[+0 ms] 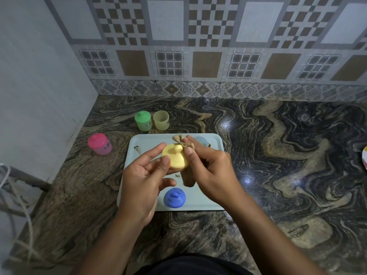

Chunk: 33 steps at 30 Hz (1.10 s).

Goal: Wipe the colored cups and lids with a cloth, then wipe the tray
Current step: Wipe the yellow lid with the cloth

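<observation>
Your left hand point(145, 175) grips the smooth yellow spouted plastic lid point(175, 158); your right hand point(210, 169) pinches the crumpled beige cloth point(181, 142) against it.

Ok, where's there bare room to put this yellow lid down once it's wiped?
The widest bare patch is the counter right of the tray, up to the plate at the far right. The tray's front right corner, beside the blue lid, is also free. It is crowded behind the tray's left, where the green cup and yellow cup stand.
</observation>
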### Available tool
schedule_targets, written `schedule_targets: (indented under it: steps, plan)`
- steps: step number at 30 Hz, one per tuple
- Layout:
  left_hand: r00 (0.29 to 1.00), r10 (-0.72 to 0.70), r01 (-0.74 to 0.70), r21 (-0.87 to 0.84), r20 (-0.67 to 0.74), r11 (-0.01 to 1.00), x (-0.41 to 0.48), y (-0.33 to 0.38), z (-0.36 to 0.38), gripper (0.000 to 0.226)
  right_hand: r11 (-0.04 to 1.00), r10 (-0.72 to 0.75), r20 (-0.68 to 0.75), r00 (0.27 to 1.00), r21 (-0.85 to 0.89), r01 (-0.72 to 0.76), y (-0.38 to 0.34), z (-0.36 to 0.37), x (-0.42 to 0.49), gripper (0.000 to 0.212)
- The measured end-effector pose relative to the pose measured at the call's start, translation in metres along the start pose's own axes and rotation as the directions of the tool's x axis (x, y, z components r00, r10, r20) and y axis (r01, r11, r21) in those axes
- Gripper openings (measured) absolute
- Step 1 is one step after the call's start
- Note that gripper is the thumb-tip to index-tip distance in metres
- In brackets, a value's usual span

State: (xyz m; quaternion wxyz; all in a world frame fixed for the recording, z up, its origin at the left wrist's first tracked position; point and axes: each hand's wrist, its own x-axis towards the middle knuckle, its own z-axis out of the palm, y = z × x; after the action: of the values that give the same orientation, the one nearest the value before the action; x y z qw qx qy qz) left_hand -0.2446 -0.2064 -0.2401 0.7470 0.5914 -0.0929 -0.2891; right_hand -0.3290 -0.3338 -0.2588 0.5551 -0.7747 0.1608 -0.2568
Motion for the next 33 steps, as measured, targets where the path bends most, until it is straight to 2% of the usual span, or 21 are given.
schedule_targets:
  steps: [4,7,9,13,15,17,21,25,28,30,33]
  plan:
    - [1.0,-0.001,0.0,-0.043,-0.004,0.999,-0.002,-0.003,0.006,0.051,0.987,0.122,0.019,0.992,0.1,-0.124,-0.002,-0.001,0.002,0.032]
    - [1.0,-0.006,0.006,-0.067,0.004,0.998,-0.003,-0.004,0.01,0.063,0.974,0.168,0.027,0.985,0.147,-0.17,-0.006,0.001,0.002,0.029]
    - [0.999,-0.005,0.002,-0.069,-0.053,0.998,0.0,-0.002,0.008,0.062,0.977,0.142,0.008,0.99,0.157,-0.142,-0.006,0.002,0.002,0.029]
    - [0.99,-0.03,0.015,-0.108,-0.136,0.994,0.007,0.002,0.002,0.043,0.989,0.037,-0.023,0.999,0.143,-0.033,0.001,0.008,-0.006,0.028]
    - [0.992,-0.044,0.031,-0.113,-0.117,0.993,0.008,0.004,0.001,0.036,0.997,-0.043,-0.027,0.999,0.058,0.045,0.003,0.009,-0.007,0.028]
    - [0.996,-0.059,0.051,-0.116,-0.068,0.992,0.007,0.006,-0.001,0.034,0.998,-0.049,-0.02,0.999,0.038,0.049,0.001,0.006,-0.003,0.026]
    - [0.993,-0.098,0.103,-0.079,0.068,0.992,0.005,0.006,-0.006,0.036,0.971,0.132,0.067,0.989,0.193,-0.143,-0.004,-0.004,0.005,0.03]
    - [0.994,-0.039,0.045,-0.061,0.102,0.997,-0.001,0.004,0.002,0.056,0.936,0.199,0.06,0.978,0.284,-0.208,-0.008,0.003,0.006,0.026]
    - [1.0,-0.02,0.019,-0.087,-0.008,0.996,0.001,0.003,0.002,0.055,0.93,0.195,-0.071,0.978,0.332,-0.161,-0.005,0.005,0.008,0.025]
    - [0.998,-0.025,0.018,-0.113,-0.064,0.993,0.004,0.003,0.0,0.045,0.939,0.104,-0.074,0.992,0.337,-0.074,-0.004,0.004,0.005,0.023]
    - [0.997,-0.032,0.022,-0.137,-0.071,0.99,0.006,0.005,-0.001,0.037,0.986,-0.037,-0.046,0.998,0.162,0.044,-0.003,0.007,-0.003,0.026]
